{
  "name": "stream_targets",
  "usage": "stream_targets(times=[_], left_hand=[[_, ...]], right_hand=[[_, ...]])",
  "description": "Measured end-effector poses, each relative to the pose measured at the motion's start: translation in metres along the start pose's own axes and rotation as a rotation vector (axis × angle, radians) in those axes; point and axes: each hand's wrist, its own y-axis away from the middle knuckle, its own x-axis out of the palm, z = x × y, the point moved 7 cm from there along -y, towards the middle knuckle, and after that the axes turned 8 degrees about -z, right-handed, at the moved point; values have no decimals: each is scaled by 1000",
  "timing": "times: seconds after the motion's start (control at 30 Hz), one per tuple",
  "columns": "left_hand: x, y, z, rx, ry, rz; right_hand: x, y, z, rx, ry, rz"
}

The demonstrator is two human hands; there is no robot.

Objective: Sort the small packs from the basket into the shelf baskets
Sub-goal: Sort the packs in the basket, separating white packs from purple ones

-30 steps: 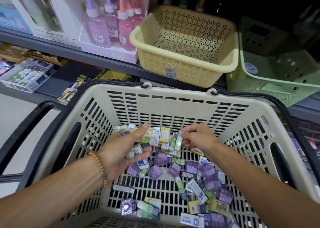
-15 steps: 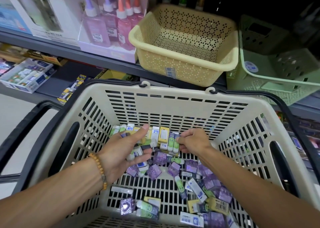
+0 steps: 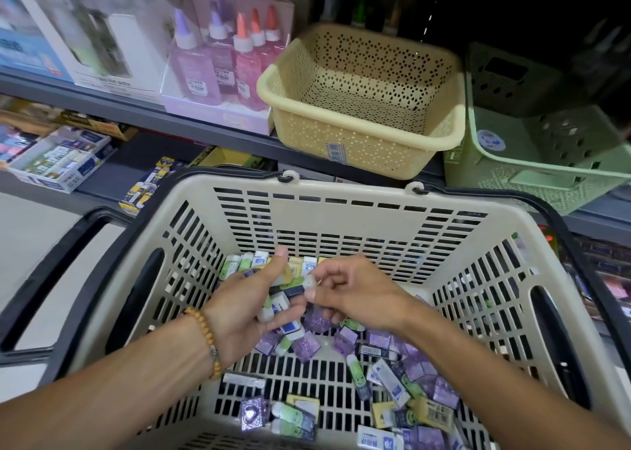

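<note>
The beige shopping basket (image 3: 341, 207) fills the lower frame, its slotted walls and black handles unchanged from a second ago. Beyond its far rim, at 12 o'clock, the empty yellow shelf basket (image 3: 358, 142) sits on the grey shelf, with the green shelf basket (image 3: 546, 169) touching it at 2 o'clock; neither holds any packs yet. Glue bottles (image 3: 222, 60) stand in a box at 11 o'clock. Loose eraser packs (image 3: 382, 374), purple, green, white and yellow, lie scattered over the shopping basket's floor. The left hand (image 3: 249, 309), palm up with a bead bracelet (image 3: 205, 333) at the wrist, grips a stack of white eraser packs (image 3: 280, 304) as before. The right hand (image 3: 355, 292), which a second ago pinched a pack off the pile at 1 o'clock, has swung left and now meets the left hand, its curled fingers pinching one pack against the stack.
</note>
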Motion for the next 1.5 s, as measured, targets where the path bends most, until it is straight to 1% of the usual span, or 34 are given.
stream_targets(times=[0.13,0.2,0.27,0.33,0.4,0.47,0.53,0.63,0.77,0.83,0.9,0.93,0.97,1.1,1.2,1.3,1.4,1.5], left_hand=[[0,1,2,-4,-51,-2],[3,3,3,-11,-91,11],[-3,7,2,-12,-99,-13],[-21,12,2,-20,-73,-89],[-49,18,5,-40,-33,-180],[-69,27,6,-52,-15,-209],[-79,31,5,-45,-20,-217],[-85,30,2,-29,-25,-232],[-85,25,0,-26,-30,-252],[-81,25,-3,-20,-26,-241],[-76,23,-7,-7,-33,-230],[-73,22,-8,-3,-37,-226],[-71,21,-8,-5,-38,-217],[-60,21,-9,-23,-29,-161],[-63,20,-8,-43,0,-176],[-72,17,-8,-55,34,-207],[-69,17,-10,-40,55,-166],[-53,16,-9,-32,46,-106]], right_hand=[[-10,0,-5,1,-177,-79],[-14,-2,-10,32,-280,-103],[-16,-7,-16,73,-317,-150],[-21,-16,-19,105,-247,-233],[-17,-33,-16,121,-89,-260],[3,-54,-9,116,40,-220],[29,-74,2,104,117,-185],[59,-93,16,111,64,-164],[64,-89,25,103,-13,-124],[62,-74,26,67,-59,-21],[66,-57,25,48,-61,131],[67,-52,24,45,-51,176],[67,-50,20,50,-53,181],[62,-46,13,134,-244,155],[53,-49,8,188,-335,113],[38,-54,2,202,-213,36],[18,-52,-1,212,-127,-13],[-17,-42,-10,221,-32,-93]])
